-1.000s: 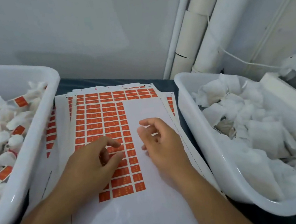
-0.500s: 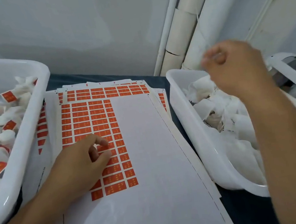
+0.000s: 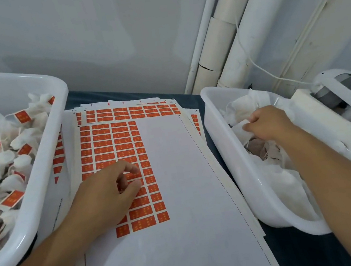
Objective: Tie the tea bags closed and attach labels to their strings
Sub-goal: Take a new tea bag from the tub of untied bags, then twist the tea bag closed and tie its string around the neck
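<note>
Now two hands at work. Left hand [image 3: 102, 196] down on the top label sheet [image 3: 178, 189], fingers loosely bent, thumb and first finger close together over the orange labels [image 3: 113, 146], nothing clearly held. Right hand [image 3: 268, 122] inside the right white tub [image 3: 223, 139], fingers curled round a loose white tea bag [image 3: 240, 124] near the top of the pile. More sheets stacked under the top one on the dark table [image 3: 202, 106]. Left white tub [image 3: 39, 176] full of tied tea bags [image 3: 3, 158] with orange tags on strings. White pipes [image 3: 234, 33] on the wall behind.
</note>
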### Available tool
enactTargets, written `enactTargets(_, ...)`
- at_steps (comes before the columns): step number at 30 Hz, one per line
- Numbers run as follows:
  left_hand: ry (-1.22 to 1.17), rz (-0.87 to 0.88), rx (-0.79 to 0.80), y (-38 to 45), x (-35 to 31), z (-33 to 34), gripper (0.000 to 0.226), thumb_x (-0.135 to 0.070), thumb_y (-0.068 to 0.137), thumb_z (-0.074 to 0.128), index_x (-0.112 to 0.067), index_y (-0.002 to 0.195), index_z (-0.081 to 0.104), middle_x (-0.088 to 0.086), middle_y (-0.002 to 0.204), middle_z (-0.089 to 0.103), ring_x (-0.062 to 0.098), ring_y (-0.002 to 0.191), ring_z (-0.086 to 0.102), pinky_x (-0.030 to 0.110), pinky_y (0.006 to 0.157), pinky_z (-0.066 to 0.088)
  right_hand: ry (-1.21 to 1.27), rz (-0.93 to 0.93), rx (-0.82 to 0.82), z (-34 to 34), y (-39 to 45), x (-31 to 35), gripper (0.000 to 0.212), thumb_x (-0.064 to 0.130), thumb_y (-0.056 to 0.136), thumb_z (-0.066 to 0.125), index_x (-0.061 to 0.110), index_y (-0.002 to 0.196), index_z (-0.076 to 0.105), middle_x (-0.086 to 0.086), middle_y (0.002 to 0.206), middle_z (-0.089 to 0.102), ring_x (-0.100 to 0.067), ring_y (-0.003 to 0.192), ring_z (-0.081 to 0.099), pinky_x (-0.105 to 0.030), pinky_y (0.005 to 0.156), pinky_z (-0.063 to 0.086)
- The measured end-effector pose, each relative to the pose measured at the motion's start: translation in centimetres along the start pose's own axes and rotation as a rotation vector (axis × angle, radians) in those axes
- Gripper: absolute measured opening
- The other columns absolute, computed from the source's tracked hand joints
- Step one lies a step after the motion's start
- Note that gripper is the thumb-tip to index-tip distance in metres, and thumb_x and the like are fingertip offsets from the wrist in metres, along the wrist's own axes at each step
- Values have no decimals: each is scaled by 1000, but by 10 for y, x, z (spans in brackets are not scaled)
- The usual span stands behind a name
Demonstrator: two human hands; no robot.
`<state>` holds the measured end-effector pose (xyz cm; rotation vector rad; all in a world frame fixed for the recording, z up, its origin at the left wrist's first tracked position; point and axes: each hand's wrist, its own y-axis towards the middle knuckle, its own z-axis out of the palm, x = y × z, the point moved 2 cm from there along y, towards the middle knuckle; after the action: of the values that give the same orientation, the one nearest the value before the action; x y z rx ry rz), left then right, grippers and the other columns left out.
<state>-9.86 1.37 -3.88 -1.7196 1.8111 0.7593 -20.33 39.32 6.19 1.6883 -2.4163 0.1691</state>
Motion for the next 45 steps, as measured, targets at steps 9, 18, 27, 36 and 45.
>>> enactTargets(9, -102, 5, -31, -5, -7, -4, 23, -46, 94, 66, -46, 115, 59, -27, 92, 62, 4, 77, 67, 8, 61, 49, -140, -227, -275, -66, -41, 50, 11, 30, 98, 57, 23, 92, 62, -5, 100, 68, -30, 91, 57, -36, 78, 40)
enactTargets(18, -709, 139, 163, -20, -36, -23, 54, -79, 77, 58, -52, 124, 57, -24, 115, 65, 2, 111, 66, 28, 87, 60, 714, -652, -113, -74, -155, 131, 7, 46, 82, 76, 43, 88, 74, 15, 71, 70, -5, 50, 60, -22, 50, 49)
enactTargets(27, -1090, -171, 243, -21, -31, -14, 35, -59, 79, 74, -48, 112, 70, -7, 112, 74, 20, 106, 73, 38, 89, 60, 1000, -418, 504, 31, -161, 158, 41, 53, 65, 75, 37, 103, 77, 3, 88, 74, -11, 65, 64, -21, 63, 52)
enactTargets(36, -1121, -356, 83, -15, -18, -8, 20, -48, 89, 71, -45, 108, 68, -7, 106, 78, 21, 98, 77, 46, 88, 61, 944, -426, 577, 74, -160, 147, 41, 67, 83, 58, 33, 101, 73, 1, 89, 73, -14, 69, 66, -21, 65, 53)
enactTargets(45, -1082, -312, 187, -21, -26, -12, 47, -59, 73, 74, -43, 116, 64, -5, 107, 78, 22, 97, 77, 47, 81, 63, 1251, -368, 560, 84, -155, 139, 29, 42, 95, 60, 24, 78, 73, 3, 66, 59, -7, 55, 53, -18, 53, 46)
